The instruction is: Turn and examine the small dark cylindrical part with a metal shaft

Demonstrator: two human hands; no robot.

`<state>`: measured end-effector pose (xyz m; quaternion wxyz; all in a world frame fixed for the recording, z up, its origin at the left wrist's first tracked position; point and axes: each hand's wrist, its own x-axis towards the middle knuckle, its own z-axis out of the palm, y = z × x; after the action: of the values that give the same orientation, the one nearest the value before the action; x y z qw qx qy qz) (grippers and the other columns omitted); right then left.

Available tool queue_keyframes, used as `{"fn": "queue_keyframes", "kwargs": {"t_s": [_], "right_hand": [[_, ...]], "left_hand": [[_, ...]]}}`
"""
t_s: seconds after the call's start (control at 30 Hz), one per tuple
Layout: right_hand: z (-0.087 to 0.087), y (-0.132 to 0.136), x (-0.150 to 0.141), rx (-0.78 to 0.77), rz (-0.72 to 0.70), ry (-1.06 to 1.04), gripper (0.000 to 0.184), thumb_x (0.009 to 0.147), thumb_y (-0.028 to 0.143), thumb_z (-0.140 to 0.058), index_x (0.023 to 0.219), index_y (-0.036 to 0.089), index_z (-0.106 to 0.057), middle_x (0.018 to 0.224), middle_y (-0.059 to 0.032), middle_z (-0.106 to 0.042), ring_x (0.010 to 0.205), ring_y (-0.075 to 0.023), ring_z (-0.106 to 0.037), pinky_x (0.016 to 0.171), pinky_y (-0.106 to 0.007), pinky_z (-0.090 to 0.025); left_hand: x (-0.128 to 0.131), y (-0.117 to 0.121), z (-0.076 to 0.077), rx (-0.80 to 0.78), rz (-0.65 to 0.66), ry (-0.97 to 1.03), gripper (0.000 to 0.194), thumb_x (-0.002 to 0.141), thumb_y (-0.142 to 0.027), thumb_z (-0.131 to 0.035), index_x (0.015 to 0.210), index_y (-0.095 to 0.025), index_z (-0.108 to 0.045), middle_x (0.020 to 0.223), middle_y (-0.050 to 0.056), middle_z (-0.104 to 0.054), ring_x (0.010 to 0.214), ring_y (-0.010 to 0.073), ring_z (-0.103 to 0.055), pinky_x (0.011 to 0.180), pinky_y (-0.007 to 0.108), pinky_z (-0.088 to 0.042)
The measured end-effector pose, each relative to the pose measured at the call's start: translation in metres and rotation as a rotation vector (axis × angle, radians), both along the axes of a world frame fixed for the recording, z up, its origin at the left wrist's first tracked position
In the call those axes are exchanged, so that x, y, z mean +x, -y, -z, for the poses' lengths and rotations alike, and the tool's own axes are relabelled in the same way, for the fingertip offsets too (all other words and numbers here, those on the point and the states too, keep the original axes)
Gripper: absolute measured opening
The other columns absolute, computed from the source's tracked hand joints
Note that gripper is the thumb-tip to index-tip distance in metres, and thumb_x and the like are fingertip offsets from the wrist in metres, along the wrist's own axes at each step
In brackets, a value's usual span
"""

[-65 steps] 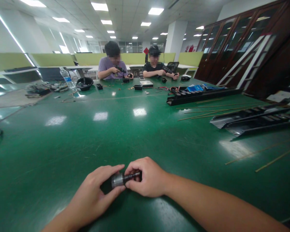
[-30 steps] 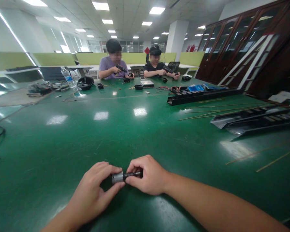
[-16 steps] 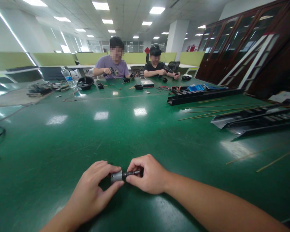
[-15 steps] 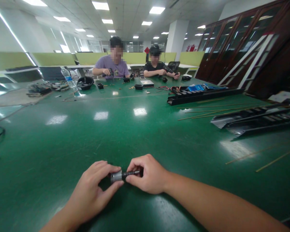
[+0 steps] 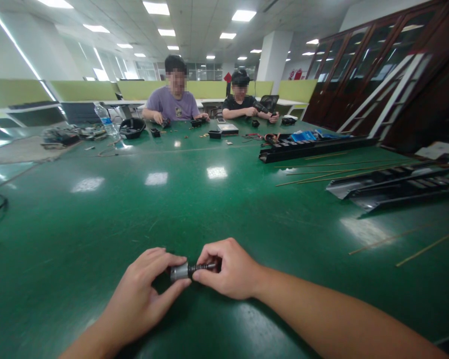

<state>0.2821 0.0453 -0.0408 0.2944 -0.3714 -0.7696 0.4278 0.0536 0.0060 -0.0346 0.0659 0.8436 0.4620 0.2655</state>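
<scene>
Low over the green table [image 5: 217, 214], my left hand [image 5: 144, 286] has its thumb and fingers closed round a short silver metal cylinder [image 5: 179, 271]. A thin dark ridged shaft [image 5: 200, 268] points right from the cylinder, and the whole part lies roughly level. My right hand [image 5: 230, 269] pinches this shaft between thumb and bent fingers, close to the cylinder. The shaft's far end is partly hidden in my right palm. Whether the shaft and cylinder are one piece I cannot tell.
Across the table sit two people [image 5: 174, 102] [image 5: 241, 102] with small black parts before them. Black metal channels [image 5: 396, 187] and thin rods [image 5: 329, 174] lie to the right. A water bottle [image 5: 105, 119] and a black bowl-like thing [image 5: 132, 128] stand far left.
My hands keep their hold; my right thumb has shifted very slightly left along the shaft. The co-worker in purple has lowered a dark tool to the table and leaned left.
</scene>
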Motion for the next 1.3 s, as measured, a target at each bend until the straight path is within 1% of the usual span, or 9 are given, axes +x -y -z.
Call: {"fn": "queue_keyframes", "kwargs": {"t_s": [0.27, 0.43, 0.67, 0.8, 1.0, 1.2, 1.3], "right_hand": [[-0.0002, -0.0001, -0.0005, 0.0, 0.017, -0.021, 0.011, 0.075, 0.026, -0.07, 0.075, 0.015, -0.069, 0.06, 0.0023, -0.06, 0.053, -0.0087, -0.052, 0.051, -0.019, -0.036], [-0.0015, 0.001, -0.0011, -0.02, 0.022, -0.041, 0.011, 0.075, 0.025, -0.07, 0.073, 0.014, -0.068, 0.059, 0.0021, -0.059, 0.052, -0.0087, -0.051, 0.05, -0.019, -0.036], [-0.0022, 0.0009, -0.0005, -0.022, 0.019, -0.041, 0.011, 0.075, 0.025, -0.071, 0.073, 0.014, -0.068, 0.058, 0.0019, -0.06, 0.051, -0.0088, -0.051, 0.049, -0.019, -0.036], [-0.0023, 0.0006, -0.0007, -0.02, 0.015, -0.036, 0.011, 0.074, 0.024, -0.071, 0.074, 0.014, -0.068, 0.058, 0.0021, -0.059, 0.051, -0.0086, -0.051, 0.05, -0.019, -0.036], [-0.003, 0.0008, -0.0014, -0.023, 0.02, -0.038, 0.011, 0.075, 0.025, -0.071, 0.074, 0.014, -0.069, 0.058, 0.0022, -0.059, 0.051, -0.0083, -0.051, 0.049, -0.018, -0.035], [-0.0013, 0.0007, -0.0014, -0.027, 0.023, -0.055, 0.012, 0.075, 0.025, -0.071, 0.073, 0.014, -0.068, 0.058, 0.0021, -0.06, 0.051, -0.0081, -0.051, 0.049, -0.018, -0.036], [-0.0001, 0.0005, -0.0017, -0.027, 0.02, -0.051, 0.012, 0.075, 0.026, -0.071, 0.074, 0.014, -0.068, 0.058, 0.0021, -0.06, 0.051, -0.0081, -0.051, 0.049, -0.018, -0.036]], "left_hand": [[-0.0035, -0.0017, 0.004, -0.004, -0.001, 0.0, 0.028, 0.087, -0.041, -0.068, 0.111, -0.028, -0.061, 0.103, -0.001, -0.071, 0.104, 0.0223, -0.062, 0.097, 0.038, -0.048], [-0.005, -0.0017, 0.0068, 0.016, -0.002, -0.011, 0.03, 0.086, -0.043, -0.069, 0.111, -0.028, -0.061, 0.103, 0.0, -0.071, 0.105, 0.0233, -0.063, 0.097, 0.039, -0.048], [-0.005, -0.0009, 0.0042, 0.017, 0.007, -0.003, 0.03, 0.086, -0.043, -0.069, 0.112, -0.029, -0.061, 0.103, 0.0, -0.071, 0.104, 0.0227, -0.064, 0.098, 0.039, -0.048], [-0.0057, -0.0012, 0.0058, 0.008, -0.007, -0.006, 0.031, 0.086, -0.043, -0.069, 0.113, -0.031, -0.06, 0.104, -0.002, -0.071, 0.106, 0.0228, -0.063, 0.1, 0.041, -0.047], [-0.0081, -0.0011, 0.0079, 0.008, -0.013, -0.011, 0.032, 0.085, -0.044, -0.069, 0.113, -0.032, -0.059, 0.105, -0.003, -0.071, 0.107, 0.0223, -0.062, 0.101, 0.04, -0.046], [-0.008, -0.001, 0.0043, 0.022, 0.0, -0.024, 0.033, 0.085, -0.044, -0.07, 0.113, -0.032, -0.059, 0.104, -0.004, -0.071, 0.105, 0.021, -0.063, 0.098, 0.038, -0.048], [-0.0075, -0.0015, 0.0035, 0.024, 0.002, -0.027, 0.032, 0.085, -0.044, -0.07, 0.113, -0.032, -0.059, 0.103, -0.003, -0.071, 0.105, 0.0216, -0.064, 0.098, 0.038, -0.049]]}}
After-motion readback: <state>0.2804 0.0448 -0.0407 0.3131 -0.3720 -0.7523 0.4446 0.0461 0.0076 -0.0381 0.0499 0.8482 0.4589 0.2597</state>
